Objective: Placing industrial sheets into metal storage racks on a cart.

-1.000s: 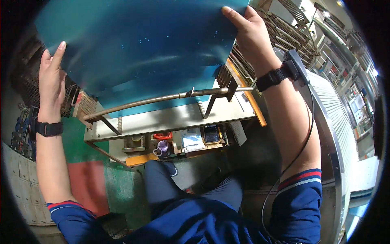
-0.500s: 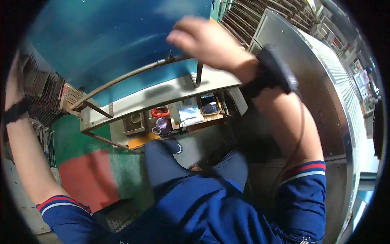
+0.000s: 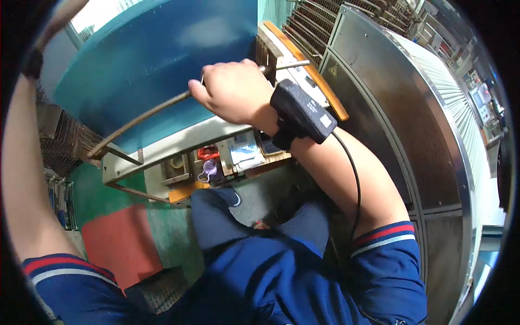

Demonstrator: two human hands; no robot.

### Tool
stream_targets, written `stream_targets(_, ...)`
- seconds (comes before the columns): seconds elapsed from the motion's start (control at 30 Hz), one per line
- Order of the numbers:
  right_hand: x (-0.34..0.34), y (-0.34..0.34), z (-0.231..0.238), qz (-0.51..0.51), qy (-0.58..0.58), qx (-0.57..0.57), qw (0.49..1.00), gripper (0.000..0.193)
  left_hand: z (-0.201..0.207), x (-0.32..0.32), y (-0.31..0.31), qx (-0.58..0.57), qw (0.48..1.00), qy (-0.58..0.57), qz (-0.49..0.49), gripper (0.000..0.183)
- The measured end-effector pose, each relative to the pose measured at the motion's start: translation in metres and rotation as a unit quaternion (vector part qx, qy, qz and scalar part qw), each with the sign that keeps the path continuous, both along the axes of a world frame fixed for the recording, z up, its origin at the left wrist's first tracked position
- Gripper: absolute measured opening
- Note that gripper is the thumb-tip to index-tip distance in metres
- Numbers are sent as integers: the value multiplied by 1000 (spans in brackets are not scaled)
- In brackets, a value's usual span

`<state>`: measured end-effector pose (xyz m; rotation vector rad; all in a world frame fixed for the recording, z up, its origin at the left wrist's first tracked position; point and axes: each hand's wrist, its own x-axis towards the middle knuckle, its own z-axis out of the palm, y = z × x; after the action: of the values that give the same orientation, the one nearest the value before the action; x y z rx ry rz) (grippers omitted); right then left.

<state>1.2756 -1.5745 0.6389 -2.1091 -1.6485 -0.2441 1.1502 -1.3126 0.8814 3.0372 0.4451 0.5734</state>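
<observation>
A long metal bar (image 3: 146, 115) slopes up to the right across the front of a large glossy blue panel (image 3: 162, 59). My right hand (image 3: 230, 92) is closed over this bar, knuckles up and fingers curled; its fingertips are hidden. The bar's thin end (image 3: 292, 64) sticks out to the right of the hand. At the upper left rim, my left hand (image 3: 65, 12) is raised beside the panel's left edge. Only a dark part of it shows, and its fingers cannot be made out.
Below the bar, a white-topped frame (image 3: 187, 140) stands over a shelf with a purple cup (image 3: 209, 169), a red item (image 3: 207, 152) and papers (image 3: 244, 151). A tall metal cabinet (image 3: 390, 119) is close on my right. Stacked racks (image 3: 51, 130) stand at left; a red mat (image 3: 122, 238) lies below.
My right hand has come down and left from above the bar and closed over it. The left hand has risen along the rim. The blue panel's upper edge has come into view.
</observation>
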Motion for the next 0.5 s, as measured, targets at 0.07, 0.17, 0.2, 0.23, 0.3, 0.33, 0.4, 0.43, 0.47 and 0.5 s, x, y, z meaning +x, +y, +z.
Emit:
stream_targets(0.07,12,-3,-8,-6,-3,43,999,47,-41,15,27,334,939,82,-24,51)
stream_targets(0.17,22,-14,1,-20,30,-9,999,49,-90,31,-72,331,919,-138,-164,46)
stream_targets(0.2,26,-22,8,-1,63,-31,998,49,-105,30,-88,289,926,-186,-158,42)
stream_targets(0.23,36,-32,13,9,107,-41,993,49,-126,36,-95,255,922,-228,-182,39)
stream_targets(0.3,49,-40,13,83,165,95,978,49,-153,31,-119,154,948,-185,-208,37)
stream_targets(0.33,51,-45,22,122,162,160,966,49,-170,18,-110,-8,968,-137,-211,37)
stream_targets(0.4,66,-81,46,103,100,235,961,48,-194,6,-104,-91,977,-46,-187,32)
stream_targets(0.43,80,-110,60,60,68,234,968,49,-210,10,-98,-163,970,-3,-183,31)
stream_targets(0.47,93,-143,78,-3,28,238,971,50,-224,14,-96,-236,953,35,-186,30)
stream_targets(0.5,115,-176,88,-77,-13,231,970,51,-229,18,-100,-235,949,34,-206,30)
